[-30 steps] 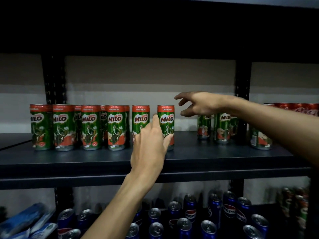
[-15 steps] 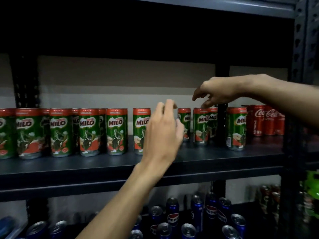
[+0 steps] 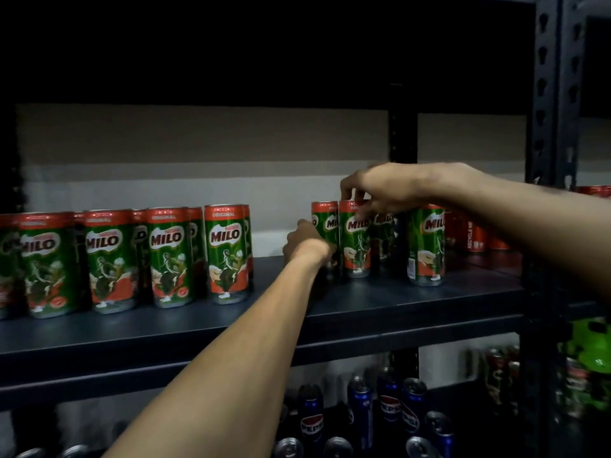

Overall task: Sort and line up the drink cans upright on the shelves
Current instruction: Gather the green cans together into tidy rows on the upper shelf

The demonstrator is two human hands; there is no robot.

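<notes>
– Dark metal fills most of what we see: the rack (image 3: 549,127) with its punched upright at the right, and the middle shelf (image 3: 396,302) running across in front of us.
– On it we have the long row of Milo cans (image 3: 109,259) at the left, all upright, labels towards us, two deep as far as we can tell.
– Well apart from that row, further right, we find the smaller cluster of Milo cans (image 3: 426,246), also upright, but set further back and less evenly.
– Below, on the lower shelf, we make out blue Pepsi cans (image 3: 390,404), loosely bunched. Right of them is something bright green (image 3: 591,358), too blurred for us to name.
– At the far right of the middle shelf, red cans (image 3: 476,239) stand in shadow behind the cluster.
– Now our hands. The right hand (image 3: 386,190) stretches in from the right above the cluster, fingers curled down, pinching the top rim of the second can (image 3: 355,249).
– The left hand (image 3: 305,241) reaches up from below and lies against the left side of the end can (image 3: 325,223), just beside the pinched one.
– Does it grip that can?
– We cannot tell: its fingers bend out of sight behind it.
– Both cans stand on the shelf, side by side. Whether they touch, we cannot tell either.
</notes>
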